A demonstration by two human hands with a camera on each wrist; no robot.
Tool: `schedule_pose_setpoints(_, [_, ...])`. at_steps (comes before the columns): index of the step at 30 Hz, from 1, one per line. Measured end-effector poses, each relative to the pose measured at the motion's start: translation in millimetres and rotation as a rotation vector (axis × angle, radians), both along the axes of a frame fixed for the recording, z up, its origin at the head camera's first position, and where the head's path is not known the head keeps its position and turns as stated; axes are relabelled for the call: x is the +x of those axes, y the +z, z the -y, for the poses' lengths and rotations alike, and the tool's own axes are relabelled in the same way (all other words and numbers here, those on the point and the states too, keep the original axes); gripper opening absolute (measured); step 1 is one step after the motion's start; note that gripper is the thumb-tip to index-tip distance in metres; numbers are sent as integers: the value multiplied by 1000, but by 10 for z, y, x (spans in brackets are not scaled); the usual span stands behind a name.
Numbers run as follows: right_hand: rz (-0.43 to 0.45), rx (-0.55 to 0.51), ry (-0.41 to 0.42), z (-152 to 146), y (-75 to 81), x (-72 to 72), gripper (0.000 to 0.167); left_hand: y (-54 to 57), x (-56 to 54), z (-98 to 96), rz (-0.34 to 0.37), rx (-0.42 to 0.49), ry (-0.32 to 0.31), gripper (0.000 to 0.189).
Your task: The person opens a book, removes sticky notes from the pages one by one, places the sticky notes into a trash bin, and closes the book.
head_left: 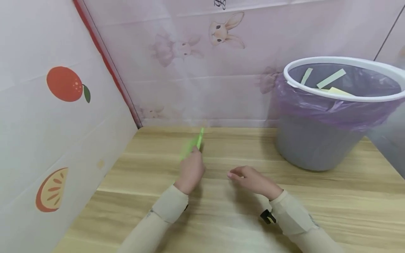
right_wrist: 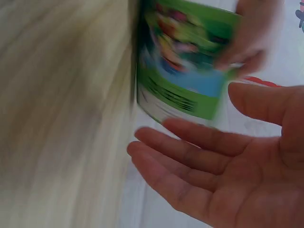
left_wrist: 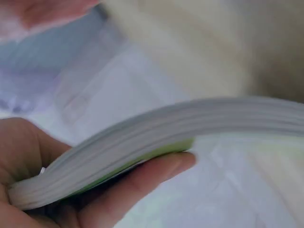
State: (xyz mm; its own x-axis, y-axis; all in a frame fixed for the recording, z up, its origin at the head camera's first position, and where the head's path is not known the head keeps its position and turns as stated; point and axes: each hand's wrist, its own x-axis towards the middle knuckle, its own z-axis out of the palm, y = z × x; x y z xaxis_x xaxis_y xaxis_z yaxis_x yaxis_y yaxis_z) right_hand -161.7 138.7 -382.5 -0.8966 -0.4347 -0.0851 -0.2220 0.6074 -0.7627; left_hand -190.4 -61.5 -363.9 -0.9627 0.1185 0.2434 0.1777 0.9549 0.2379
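Observation:
My left hand [head_left: 191, 169] grips a green-covered book [head_left: 200, 138] by one edge over the wooden table. Close up in the left wrist view, the book's page block [left_wrist: 190, 118] bows in a curve, with fingers [left_wrist: 142, 185] along one cover and the rest of the hand wrapped round the edge. The colourful illustrated cover [right_wrist: 190, 61] shows, blurred, in the right wrist view. My right hand [head_left: 253, 180] is apart from the book, to its right, palm turned inward, its fingers [right_wrist: 190, 156] loosely extended and holding nothing.
A grey waste bin [head_left: 316, 140] with a white rim and purple liner stands at the right back of the table [head_left: 142, 203]. Pale strips [head_left: 331, 78] and a yellow piece lie in it. Printed walls [head_left: 190, 98] close off the back and left side.

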Motion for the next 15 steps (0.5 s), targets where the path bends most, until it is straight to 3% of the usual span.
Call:
schedule_pose_setpoints(3, [34, -43, -29, 18, -44, -8, 56, 174, 84, 25, -24, 239, -13, 32])
schedule_pose_setpoints(8, [78, -198, -174, 5, -63, -76, 67, 303, 219, -14, -29, 688, -151, 30])
schedule_pose_setpoints(10, [110, -315, -251, -46, -41, -123, 64, 299, 235, -39, 20, 855, -207, 28])
schedule_pose_setpoints(12, [150, -428, -331, -124, -5, -163, 57, 265, 222, -66, 105, 999, -224, 30])
schedule_pose_setpoints(15, [200, -505, -420, -271, 51, -205, 46, 132, 125, -104, 199, 1097, -207, 32])
